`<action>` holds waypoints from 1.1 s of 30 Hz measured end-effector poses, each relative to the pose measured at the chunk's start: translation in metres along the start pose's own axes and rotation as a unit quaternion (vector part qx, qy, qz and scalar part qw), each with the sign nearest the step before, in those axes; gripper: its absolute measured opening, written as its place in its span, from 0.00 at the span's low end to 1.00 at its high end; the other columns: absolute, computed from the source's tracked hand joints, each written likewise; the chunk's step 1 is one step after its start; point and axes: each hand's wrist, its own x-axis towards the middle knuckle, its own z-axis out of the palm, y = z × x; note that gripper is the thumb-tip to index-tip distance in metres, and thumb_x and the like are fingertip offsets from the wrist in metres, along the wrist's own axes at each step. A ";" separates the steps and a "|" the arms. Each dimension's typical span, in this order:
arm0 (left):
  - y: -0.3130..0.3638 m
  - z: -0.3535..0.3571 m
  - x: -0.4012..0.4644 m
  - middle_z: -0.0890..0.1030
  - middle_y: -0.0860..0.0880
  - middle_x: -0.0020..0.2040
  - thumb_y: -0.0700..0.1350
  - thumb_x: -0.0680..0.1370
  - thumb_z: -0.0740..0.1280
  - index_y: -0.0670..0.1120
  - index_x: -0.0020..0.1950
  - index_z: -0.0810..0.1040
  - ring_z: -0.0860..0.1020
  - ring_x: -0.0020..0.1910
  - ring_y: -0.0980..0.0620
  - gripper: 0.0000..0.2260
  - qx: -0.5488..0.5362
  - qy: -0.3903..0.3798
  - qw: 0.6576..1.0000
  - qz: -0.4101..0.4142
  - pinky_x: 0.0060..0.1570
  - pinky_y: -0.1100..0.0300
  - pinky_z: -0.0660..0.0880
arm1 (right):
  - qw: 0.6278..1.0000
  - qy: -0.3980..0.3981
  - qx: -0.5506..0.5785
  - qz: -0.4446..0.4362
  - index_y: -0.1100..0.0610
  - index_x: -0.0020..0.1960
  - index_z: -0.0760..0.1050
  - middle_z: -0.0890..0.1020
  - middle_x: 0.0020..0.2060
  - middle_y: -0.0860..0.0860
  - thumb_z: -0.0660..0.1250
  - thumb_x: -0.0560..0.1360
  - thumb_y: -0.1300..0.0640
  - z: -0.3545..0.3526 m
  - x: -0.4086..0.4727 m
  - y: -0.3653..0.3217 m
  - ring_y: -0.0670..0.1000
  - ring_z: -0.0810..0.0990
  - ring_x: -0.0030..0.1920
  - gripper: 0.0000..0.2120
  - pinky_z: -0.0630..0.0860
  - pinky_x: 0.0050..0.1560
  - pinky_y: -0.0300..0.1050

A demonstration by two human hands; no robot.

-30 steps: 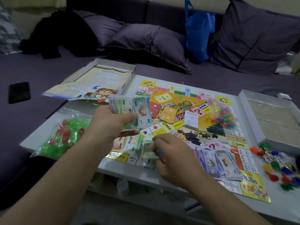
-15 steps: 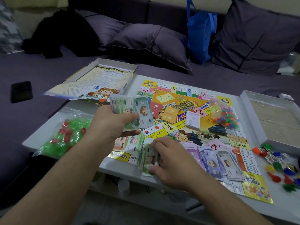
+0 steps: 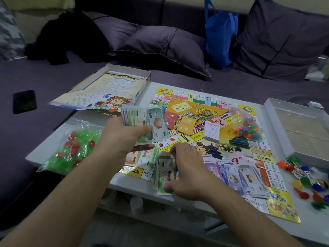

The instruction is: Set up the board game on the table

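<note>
The colourful game board [image 3: 210,111] lies open on the white table [image 3: 53,138]. My left hand [image 3: 122,138] grips a fanned stack of green play notes [image 3: 142,120] above the board's near left corner. My right hand [image 3: 187,168] pinches a smaller bundle of green notes [image 3: 164,173] at the board's front edge. A spread of purple notes [image 3: 238,175] lies on the board to the right of that hand. Red, orange and white card decks [image 3: 211,131] sit mid-board.
A bag of green and red pieces [image 3: 71,150] lies at the table's left. A bag of small coloured pieces [image 3: 247,125] rests on the board. Loose coloured pawns [image 3: 308,180] lie right. Box halves stand at back left [image 3: 114,84] and right [image 3: 302,129]. A phone [image 3: 25,101] lies on the sofa.
My right hand has drawn the small green bundle toward the table's front edge and turned it more upright. The left hand keeps its fanned stack in place.
</note>
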 end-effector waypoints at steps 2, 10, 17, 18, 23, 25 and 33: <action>0.000 -0.001 0.001 0.87 0.39 0.50 0.32 0.74 0.76 0.37 0.56 0.82 0.88 0.44 0.41 0.11 0.001 0.002 1.000 -0.002 0.35 0.52 0.85 | 0.999 0.002 0.041 0.017 0.41 0.60 0.57 0.64 0.56 0.42 0.83 0.66 0.46 0.000 -0.002 -0.004 0.48 0.62 0.58 0.38 0.69 0.59 0.46; 0.001 -0.001 0.002 0.87 0.39 0.49 0.33 0.74 0.76 0.37 0.55 0.81 0.88 0.43 0.41 0.11 -0.001 0.001 1.000 -0.001 0.37 0.51 0.85 | 0.924 0.037 0.357 0.135 0.50 0.54 0.68 0.83 0.53 0.50 0.75 0.76 0.66 -0.027 -0.005 0.017 0.48 0.85 0.50 0.19 0.84 0.37 0.43; -0.001 -0.004 0.003 0.87 0.39 0.49 0.32 0.74 0.76 0.38 0.54 0.83 0.88 0.44 0.41 0.10 0.018 0.010 1.000 -0.001 0.35 0.53 0.84 | 0.900 0.089 0.392 0.168 0.54 0.60 0.72 0.87 0.48 0.51 0.76 0.75 0.65 -0.040 -0.001 0.036 0.49 0.87 0.48 0.19 0.82 0.41 0.45; -0.002 -0.004 0.003 0.87 0.39 0.49 0.33 0.74 0.76 0.38 0.54 0.83 0.88 0.44 0.41 0.10 0.022 0.010 1.000 0.000 0.35 0.53 0.84 | 0.900 0.090 0.392 0.168 0.54 0.60 0.72 0.87 0.48 0.52 0.76 0.75 0.66 -0.040 -0.001 0.036 0.48 0.87 0.47 0.19 0.82 0.41 0.45; -0.004 -0.005 0.004 0.87 0.39 0.49 0.33 0.74 0.77 0.39 0.54 0.83 0.88 0.44 0.40 0.10 0.040 0.013 0.999 0.005 0.36 0.52 0.85 | 0.876 0.082 0.447 0.163 0.56 0.62 0.74 0.88 0.47 0.56 0.74 0.75 0.70 -0.038 0.003 0.035 0.54 0.88 0.49 0.20 0.83 0.55 0.61; -0.005 -0.005 0.004 0.87 0.39 0.49 0.33 0.74 0.76 0.39 0.54 0.83 0.88 0.44 0.41 0.09 0.049 0.011 0.999 0.008 0.36 0.51 0.85 | 0.860 0.082 0.478 0.156 0.58 0.62 0.74 0.88 0.46 0.58 0.73 0.75 0.72 -0.038 0.005 0.035 0.56 0.89 0.49 0.20 0.83 0.56 0.62; -0.013 0.001 -0.001 0.87 0.42 0.47 0.32 0.76 0.75 0.43 0.53 0.83 0.88 0.44 0.45 0.09 0.084 -0.028 0.995 0.037 0.38 0.47 0.85 | 0.819 0.103 0.546 0.145 0.61 0.57 0.79 0.88 0.43 0.58 0.71 0.75 0.74 -0.039 0.006 0.035 0.61 0.87 0.49 0.14 0.82 0.52 0.56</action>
